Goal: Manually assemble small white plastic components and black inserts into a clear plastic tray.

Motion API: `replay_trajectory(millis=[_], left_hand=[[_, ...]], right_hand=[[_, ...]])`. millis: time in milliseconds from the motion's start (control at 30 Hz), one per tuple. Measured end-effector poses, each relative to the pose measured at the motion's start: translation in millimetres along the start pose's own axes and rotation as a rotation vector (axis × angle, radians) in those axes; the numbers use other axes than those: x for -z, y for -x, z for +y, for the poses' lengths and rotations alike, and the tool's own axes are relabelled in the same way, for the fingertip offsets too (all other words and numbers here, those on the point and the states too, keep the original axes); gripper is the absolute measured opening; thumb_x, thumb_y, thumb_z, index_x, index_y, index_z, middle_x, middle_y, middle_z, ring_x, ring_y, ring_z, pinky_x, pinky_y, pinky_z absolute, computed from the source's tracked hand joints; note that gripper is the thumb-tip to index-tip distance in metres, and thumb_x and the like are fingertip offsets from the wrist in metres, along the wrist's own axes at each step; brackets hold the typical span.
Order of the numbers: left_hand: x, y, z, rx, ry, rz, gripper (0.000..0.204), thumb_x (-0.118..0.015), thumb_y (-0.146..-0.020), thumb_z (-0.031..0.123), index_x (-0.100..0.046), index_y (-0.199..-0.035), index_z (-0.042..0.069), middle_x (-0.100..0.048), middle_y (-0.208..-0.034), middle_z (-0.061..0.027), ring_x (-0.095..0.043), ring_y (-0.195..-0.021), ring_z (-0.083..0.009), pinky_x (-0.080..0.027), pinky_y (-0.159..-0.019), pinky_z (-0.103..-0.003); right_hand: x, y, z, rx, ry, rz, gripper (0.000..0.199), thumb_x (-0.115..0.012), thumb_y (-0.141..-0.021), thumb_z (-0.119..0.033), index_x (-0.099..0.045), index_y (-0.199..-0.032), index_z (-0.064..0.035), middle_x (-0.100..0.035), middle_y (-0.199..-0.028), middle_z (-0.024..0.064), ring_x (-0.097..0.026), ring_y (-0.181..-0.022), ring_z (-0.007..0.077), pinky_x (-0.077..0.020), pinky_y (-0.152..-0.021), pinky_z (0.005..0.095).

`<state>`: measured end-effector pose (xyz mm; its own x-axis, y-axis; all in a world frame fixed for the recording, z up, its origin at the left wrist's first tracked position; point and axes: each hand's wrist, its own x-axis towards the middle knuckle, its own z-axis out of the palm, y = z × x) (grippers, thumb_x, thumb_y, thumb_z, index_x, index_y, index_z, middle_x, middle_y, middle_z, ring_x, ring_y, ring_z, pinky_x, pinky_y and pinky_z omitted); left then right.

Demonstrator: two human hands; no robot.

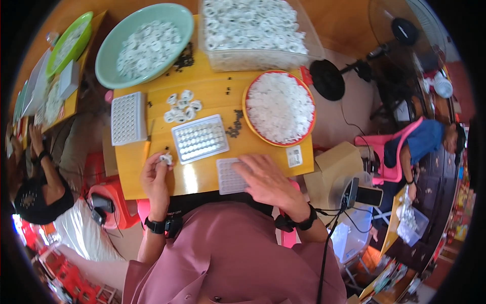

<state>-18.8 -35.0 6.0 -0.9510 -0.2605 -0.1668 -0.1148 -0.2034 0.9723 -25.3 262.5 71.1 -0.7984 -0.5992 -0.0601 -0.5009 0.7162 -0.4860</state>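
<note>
Near the front left of the yellow table, my left hand [155, 180] pinches a small white ring-shaped plastic part [166, 159] between thumb and fingers. My right hand [268, 181] is open, its fingers stretched out over the right side of a pale gridded tray [229, 178] at the front edge; I cannot tell how firmly it touches. Just beyond lies a white tray [201, 139] with rows of small white pieces. A loose group of white ring-shaped parts with dark centres [181, 107] sits behind it.
A mint-green basin [104, 58] and clear bin [253, 60] of white parts stand at the back. A red-rimmed round tray [246, 115] heaped with white pieces is at right. A stacked white tray block [127, 119] and orange-handled tool [147, 147] lie left. Tiny black pieces [235, 124] are scattered about.
</note>
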Motion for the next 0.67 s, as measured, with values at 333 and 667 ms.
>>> replay_trajectory(millis=[333, 667], left_hand=[[-1.6, -2.0, -0.1, -0.031, -0.042, -0.001, 0.018, -0.057, -0.100, 0.003, -0.062, -0.116, -0.003, -0.068, -0.102, -0.0072, -0.062, -0.086, -0.0133, -0.049, -0.079, -0.026], [-21.8, -20.5, -9.6, -0.046, -0.080, -0.040, 0.020, -0.058, -0.100, 0.005, -0.060, -0.117, -0.004, -0.065, -0.106, -0.0090, -0.060, -0.085, -0.0142, -0.051, -0.078, -0.027]], right_hand=[[-12.8, 7.1, -9.2, 0.068, 0.024, 0.087, 0.046, -0.065, -0.072, -0.005, -0.062, -0.118, 0.0017, -0.054, -0.116, 0.0126, -0.053, -0.111, 0.0264, -0.0402, -0.093, 0.0403], [0.9, 23.1, -0.9, 0.086, -0.133, 0.073, 0.069, -0.080, -0.071, -0.022, -0.054, -0.133, -0.0047, -0.053, -0.130, 0.0153, -0.051, -0.123, 0.0303, -0.0402, -0.102, 0.0437]])
